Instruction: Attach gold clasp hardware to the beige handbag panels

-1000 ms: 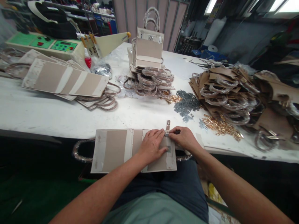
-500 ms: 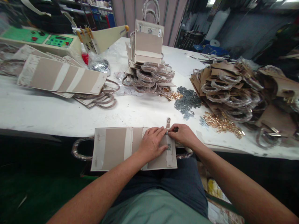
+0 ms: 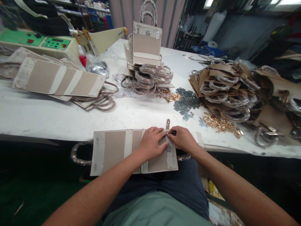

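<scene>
A flat beige handbag panel [image 3: 115, 150] lies open over the table's front edge and my lap, with plastic-wrapped handles [image 3: 81, 153] at both ends. My left hand [image 3: 152, 142] rests on its right section, fingers stretched toward the upper edge. At that edge my right hand [image 3: 182, 138] pinches with thumb and index finger; whatever is between them is too small to make out. Just above the fingertips a narrow strap with metal hardware [image 3: 168, 123] sticks out past the panel. A small metal plate [image 3: 169, 147] sits on the panel below the left fingertips.
Dark metal plates [image 3: 187, 102] and gold fittings [image 3: 222, 124] lie in heaps on the white table [image 3: 141, 114]. Bag panels [image 3: 58, 77] are stacked at left, more bag pieces [image 3: 147, 47] at centre back, and brown wrapped pieces [image 3: 225, 83] at right. A control-panel machine [image 3: 55, 44] stands back left.
The view has shifted slightly. Both hands stay at the same upper edge of the panel, with the right fingertips now a little closer to the left hand's fingers.
</scene>
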Demonstrator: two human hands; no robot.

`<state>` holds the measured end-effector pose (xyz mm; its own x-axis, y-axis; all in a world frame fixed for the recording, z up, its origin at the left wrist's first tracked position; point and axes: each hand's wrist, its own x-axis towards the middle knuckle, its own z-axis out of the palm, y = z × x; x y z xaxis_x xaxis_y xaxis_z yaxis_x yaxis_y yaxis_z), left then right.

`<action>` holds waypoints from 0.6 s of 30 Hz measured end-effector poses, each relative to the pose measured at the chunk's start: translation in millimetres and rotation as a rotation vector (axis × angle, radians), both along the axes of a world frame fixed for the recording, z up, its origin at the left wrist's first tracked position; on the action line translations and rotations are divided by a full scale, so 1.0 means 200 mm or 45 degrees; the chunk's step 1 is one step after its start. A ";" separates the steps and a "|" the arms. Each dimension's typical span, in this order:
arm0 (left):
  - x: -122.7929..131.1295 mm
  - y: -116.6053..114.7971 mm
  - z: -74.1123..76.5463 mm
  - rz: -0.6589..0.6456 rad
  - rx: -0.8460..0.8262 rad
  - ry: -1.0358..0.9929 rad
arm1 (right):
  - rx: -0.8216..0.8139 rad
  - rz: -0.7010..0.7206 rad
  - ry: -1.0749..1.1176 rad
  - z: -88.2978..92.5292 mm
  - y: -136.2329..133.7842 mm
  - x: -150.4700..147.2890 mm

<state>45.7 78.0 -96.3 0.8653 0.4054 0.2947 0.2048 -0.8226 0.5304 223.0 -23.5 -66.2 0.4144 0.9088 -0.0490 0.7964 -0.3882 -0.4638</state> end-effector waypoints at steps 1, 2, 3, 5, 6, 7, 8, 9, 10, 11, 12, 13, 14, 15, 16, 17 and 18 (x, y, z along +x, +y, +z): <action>0.02 0.02 0.00 -0.006 -0.015 -0.032 | 0.005 -0.004 0.013 0.00 0.00 0.00; 0.04 0.04 0.00 -0.006 -0.031 -0.059 | 0.010 -0.009 0.025 0.00 0.00 0.00; 0.05 0.05 -0.01 0.003 -0.048 -0.075 | 0.014 -0.012 0.035 0.00 0.01 0.00; 0.08 0.08 -0.01 0.031 -0.073 -0.074 | 0.027 -0.019 0.059 0.00 0.01 -0.01; 0.08 0.08 -0.01 0.045 -0.075 -0.063 | 0.035 -0.022 0.085 0.01 0.01 -0.01; 0.09 0.09 -0.01 0.058 -0.071 -0.049 | 0.047 -0.024 0.137 0.03 0.00 0.00; 0.09 0.09 -0.01 0.070 -0.066 -0.035 | 0.066 -0.030 0.222 0.06 -0.01 0.00; 0.09 0.08 -0.01 0.080 -0.063 -0.022 | 0.101 -0.058 0.332 0.10 -0.02 0.01; 0.09 0.08 0.00 0.090 -0.062 -0.011 | 0.159 -0.109 0.454 0.14 -0.03 0.02; 0.09 0.09 0.00 0.101 -0.069 0.000 | 0.257 -0.174 0.573 0.18 -0.03 0.03; 0.10 0.09 0.01 0.110 -0.083 0.014 | 0.398 -0.244 0.678 0.22 -0.04 0.03; 0.10 0.09 0.02 0.115 -0.101 0.032 | 0.571 -0.302 0.763 0.24 -0.04 0.04; 0.11 0.10 0.03 0.119 -0.121 0.049 | 0.756 -0.342 0.826 0.26 -0.04 0.04; 0.11 0.11 0.03 0.121 -0.139 0.065 | 0.932 -0.359 0.866 0.26 -0.03 0.04; 0.12 0.12 0.04 0.121 -0.154 0.078 | 1.063 -0.360 0.885 0.25 -0.01 0.04; 0.13 0.12 0.04 0.116 -0.163 0.087 | 1.135 -0.364 0.888 0.23 0.01 0.03; 0.13 0.13 0.05 0.110 -0.168 0.093 | 1.148 -0.371 0.888 0.20 0.03 0.03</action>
